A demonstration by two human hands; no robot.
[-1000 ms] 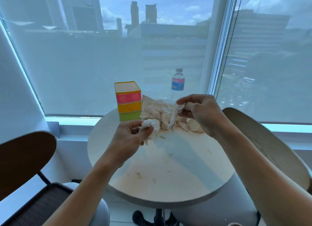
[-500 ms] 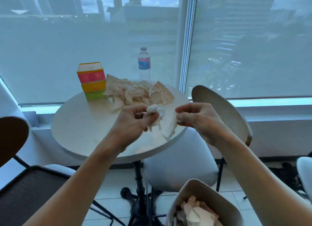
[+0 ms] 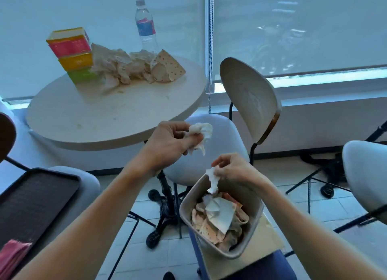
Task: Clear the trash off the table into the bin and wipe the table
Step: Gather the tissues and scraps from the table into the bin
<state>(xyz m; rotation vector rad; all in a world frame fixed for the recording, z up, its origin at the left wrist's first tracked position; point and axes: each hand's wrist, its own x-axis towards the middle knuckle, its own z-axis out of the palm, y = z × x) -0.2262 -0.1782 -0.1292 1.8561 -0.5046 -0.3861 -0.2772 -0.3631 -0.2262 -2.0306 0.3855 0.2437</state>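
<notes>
Now hands [image 3: 235,171] above bin [image 3: 186,208], right pinching tissue [image 3: 212,180]

A single head-worn wide-angle view looks forward and steeply down from close above the forearms. The bin [image 3: 222,221] sits near, at 6 o'clock, the round table [image 3: 100,116] farther off at 10 o'clock, the window blind [image 3: 293,28] at 12 o'clock.

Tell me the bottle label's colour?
Blue with a pink band, on the bottle; head view.
</notes>
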